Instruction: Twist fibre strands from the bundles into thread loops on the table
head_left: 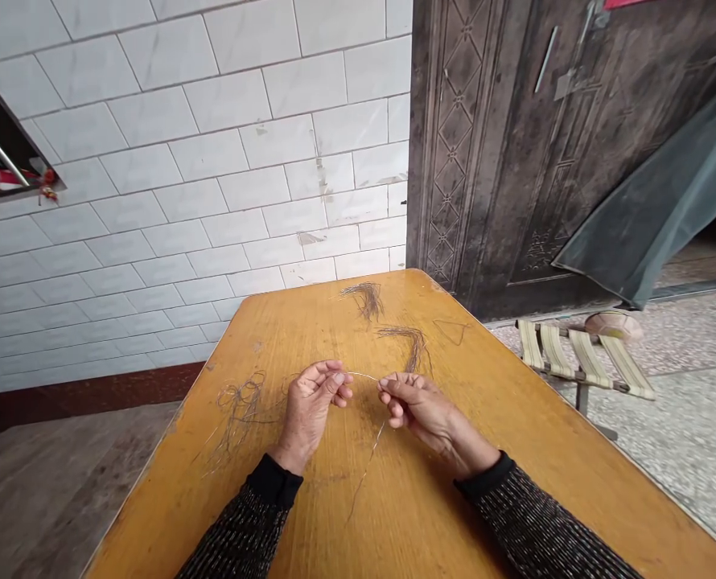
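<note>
A thin metal wire (364,375) spans the short gap between my two hands, slightly bowed. My left hand (315,402) pinches one end between thumb and forefinger. My right hand (421,406) is closed on the wire too, thumb over the fingers. From beneath the right hand a kinked, twisted tail of wire (367,466) hangs down toward the near side. Left of my left hand lies a loose tangle of curled wire (240,410). Beyond my right hand rests a bent bundle of wires (415,342), with a second wire bundle (368,299) farther back.
The wires lie on a yellow wooden table (310,531), its far end near a white tiled wall (231,161). A single bent wire (453,330) is near the right edge. A strapped folding stool (581,358) stands right of the table, before a dark carved door (515,161) and grey-green curtain (653,201).
</note>
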{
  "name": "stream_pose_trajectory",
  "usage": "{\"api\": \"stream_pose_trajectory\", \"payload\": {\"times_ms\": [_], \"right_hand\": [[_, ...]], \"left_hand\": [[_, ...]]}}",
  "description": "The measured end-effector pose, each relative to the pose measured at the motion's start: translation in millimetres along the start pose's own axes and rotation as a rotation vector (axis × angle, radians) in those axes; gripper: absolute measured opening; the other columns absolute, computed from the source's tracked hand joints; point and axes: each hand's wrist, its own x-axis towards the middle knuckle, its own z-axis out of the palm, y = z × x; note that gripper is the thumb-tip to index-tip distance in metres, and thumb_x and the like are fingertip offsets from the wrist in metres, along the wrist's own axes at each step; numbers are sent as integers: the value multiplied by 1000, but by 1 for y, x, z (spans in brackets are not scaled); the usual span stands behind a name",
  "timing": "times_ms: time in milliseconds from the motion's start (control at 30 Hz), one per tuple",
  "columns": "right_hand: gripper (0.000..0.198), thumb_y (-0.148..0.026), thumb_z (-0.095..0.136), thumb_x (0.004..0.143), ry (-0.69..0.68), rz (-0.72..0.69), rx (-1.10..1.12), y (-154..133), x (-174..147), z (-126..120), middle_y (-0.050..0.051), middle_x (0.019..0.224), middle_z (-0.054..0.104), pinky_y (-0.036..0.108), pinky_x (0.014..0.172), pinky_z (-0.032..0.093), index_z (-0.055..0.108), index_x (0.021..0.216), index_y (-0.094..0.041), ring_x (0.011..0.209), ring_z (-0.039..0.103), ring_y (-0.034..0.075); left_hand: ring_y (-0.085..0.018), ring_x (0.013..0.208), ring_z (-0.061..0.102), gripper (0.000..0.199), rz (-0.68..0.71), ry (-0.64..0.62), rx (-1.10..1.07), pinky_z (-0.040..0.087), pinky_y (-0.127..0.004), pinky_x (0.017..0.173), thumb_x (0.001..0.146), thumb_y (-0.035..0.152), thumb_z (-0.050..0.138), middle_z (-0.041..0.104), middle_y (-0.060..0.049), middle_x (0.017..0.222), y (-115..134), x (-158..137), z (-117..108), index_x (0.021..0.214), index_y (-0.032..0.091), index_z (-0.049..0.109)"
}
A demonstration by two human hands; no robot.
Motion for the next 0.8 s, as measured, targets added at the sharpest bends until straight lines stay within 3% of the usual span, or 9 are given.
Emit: {"api": "stream_pose_trajectory", "payload": {"times_ms": [500,700,800], "right_hand": [[25,-34,68,59,-38,-52,-169,9,0,3,-5,41,54,15,32,35,54,56,-14,29,44,4],[27,-37,66,60,-55,-64,-250,8,-2,5,-5,34,51,15,33,33,51,53,-15,27,44,5],[27,-37,66,60,-40,-82,-226,8,-1,3,-5,35,52,16,33,33,52,53,-15,27,44,5]], "left_hand": [[-7,61,53,20,-67,86,-295,41,-18,57,62,22,69,58,0,68,-5,-3,-2,67,12,52],[-6,58,52,19,-103,100,-282,40,-19,55,61,22,69,58,0,65,-2,-2,-3,64,12,52],[-6,57,52,18,-54,146,-285,40,-18,55,61,22,68,58,0,64,-1,0,-7,64,12,54]]}}
